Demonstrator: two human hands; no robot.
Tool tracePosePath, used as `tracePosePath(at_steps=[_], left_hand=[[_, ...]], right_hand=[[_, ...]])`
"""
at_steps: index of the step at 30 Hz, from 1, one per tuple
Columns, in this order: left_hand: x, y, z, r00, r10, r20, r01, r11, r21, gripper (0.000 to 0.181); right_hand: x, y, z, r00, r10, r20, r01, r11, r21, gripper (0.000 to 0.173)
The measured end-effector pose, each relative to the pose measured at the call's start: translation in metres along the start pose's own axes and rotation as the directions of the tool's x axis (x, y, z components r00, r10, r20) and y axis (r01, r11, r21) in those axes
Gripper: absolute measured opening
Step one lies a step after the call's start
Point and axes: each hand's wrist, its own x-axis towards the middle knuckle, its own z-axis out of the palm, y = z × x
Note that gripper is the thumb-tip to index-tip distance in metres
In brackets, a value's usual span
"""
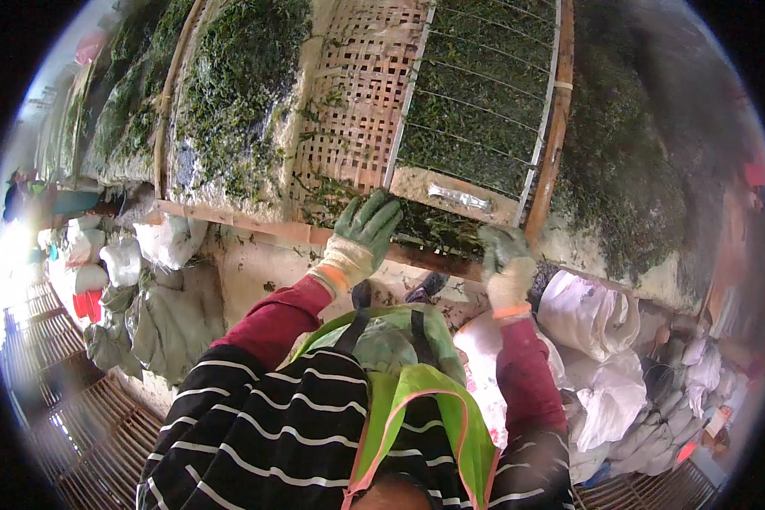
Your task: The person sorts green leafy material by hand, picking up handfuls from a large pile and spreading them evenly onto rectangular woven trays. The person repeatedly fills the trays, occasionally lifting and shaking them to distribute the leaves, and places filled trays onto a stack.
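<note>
A long metal-edged frame [398,127] with thin cross-wires lies over a bed of chopped green leaves [478,95]. Its near end has a tan board [414,183] bearing a small whitish clear fitting [460,196]. My left hand [371,224], in a green-coated glove, rests palm down at the frame's near left corner, fingers spread over leaf bits. At the near right corner is my right hand [509,252], gloved too, its fingers bent and blurred. What they touch is partly hidden. Loose leaves [443,226] lie between my hands, along the wooden front rail [430,258].
Left of the frame, woven bamboo matting [350,121] shows, with another leaf heap [242,95] beyond it. A wooden bar [558,121] runs along the right side, beside more leaves [612,159]. White sacks [590,312] stand below right; stuffed bags [166,306] sit below left.
</note>
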Motion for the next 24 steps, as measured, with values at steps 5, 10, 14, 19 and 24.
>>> tracePosePath(at_steps=[5, 10, 14, 19, 24], left_hand=[[0.004, 0.013, -0.009, 0.999, -0.018, -0.037, 0.016, 0.999, -0.049, 0.052], [0.0, 0.015, -0.002, 0.999, -0.016, 0.027, 0.015, 0.999, 0.028, 0.052], [0.008, 0.025, -0.002, 0.995, 0.099, -0.011, -0.099, 0.994, -0.035, 0.055], [0.015, 0.046, 0.013, 0.989, 0.145, 0.002, -0.145, 0.989, -0.016, 0.05], [-0.028, 0.035, -0.023, 0.998, 0.049, -0.048, -0.055, 0.99, -0.129, 0.053]], right_hand=[[-0.013, -0.004, -0.027, 0.992, -0.072, 0.1, 0.076, 0.996, -0.038, 0.058], [-0.014, -0.02, -0.028, 0.991, -0.075, 0.112, 0.102, 0.962, -0.255, 0.06], [-0.042, 0.005, 0.012, 0.959, -0.006, 0.283, 0.162, 0.831, -0.533, 0.057], [-0.041, -0.007, 0.004, 0.948, 0.075, 0.31, 0.062, 0.91, -0.41, 0.057], [-0.065, -0.042, -0.011, 0.937, 0.156, 0.313, 0.051, 0.825, -0.563, 0.051]])
